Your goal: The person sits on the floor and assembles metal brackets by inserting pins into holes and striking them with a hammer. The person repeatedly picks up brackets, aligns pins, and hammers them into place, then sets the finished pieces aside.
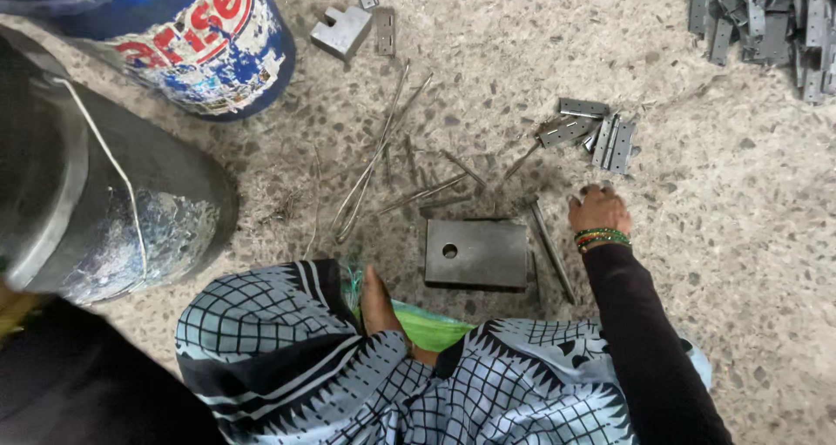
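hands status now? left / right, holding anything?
Left hand: not in view.
Right hand: knuckles up on the floor near the small hinge pile; whether it grips anything cannot be told.

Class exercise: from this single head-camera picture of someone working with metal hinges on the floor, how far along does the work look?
Done: a few hinges lie grouped beyond the steel block.
In hand: the right hand reaches toward that group, knuckles up; whether it holds anything cannot be told. The left hand is out of view.
Left: a large heap of hinges at top right, and loose metal rods strewn on the floor.
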